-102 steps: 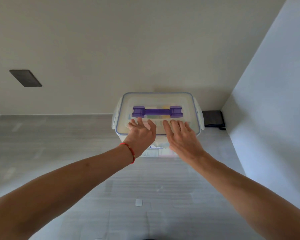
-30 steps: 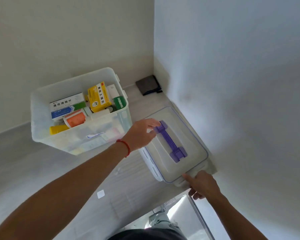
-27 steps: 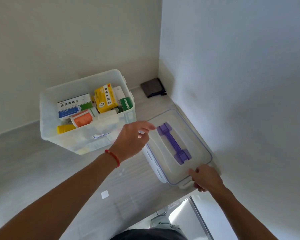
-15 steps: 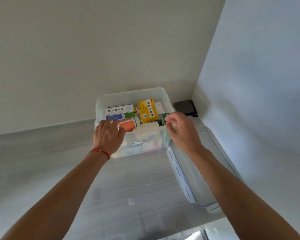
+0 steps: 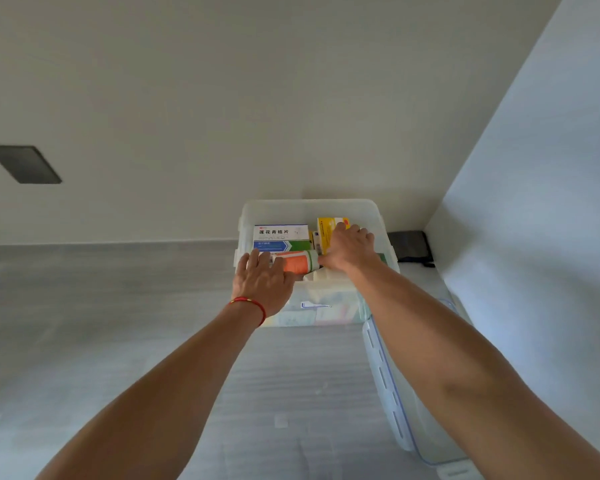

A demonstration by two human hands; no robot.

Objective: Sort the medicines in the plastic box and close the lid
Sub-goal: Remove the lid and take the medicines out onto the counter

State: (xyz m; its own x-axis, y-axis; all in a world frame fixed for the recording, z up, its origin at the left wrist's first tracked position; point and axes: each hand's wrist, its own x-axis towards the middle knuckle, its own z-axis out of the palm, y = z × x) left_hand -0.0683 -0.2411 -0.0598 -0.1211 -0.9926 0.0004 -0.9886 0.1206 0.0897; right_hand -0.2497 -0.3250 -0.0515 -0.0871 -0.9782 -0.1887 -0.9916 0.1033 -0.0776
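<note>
Head view: an open clear plastic box (image 5: 381, 220) sits on the grey floor; inside it an orange bottle (image 5: 297, 263) lies sideways, long axis left-right. The left hand (image 5: 262, 284) rests flat-fingered on the bottle's left end. The right hand (image 5: 350, 251) grips a yellow carton (image 5: 326, 227) standing beside the bottle; the lid (image 5: 392, 403) lies right of the box.

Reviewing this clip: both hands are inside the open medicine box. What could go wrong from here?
The right hand reaches past the orange bottle toward the yellow carton, so its wrist might knock the bottle. The lid lies under the right forearm, which could drag it. The left hand rests on the box's near edge; leaning there could tip it.
</note>
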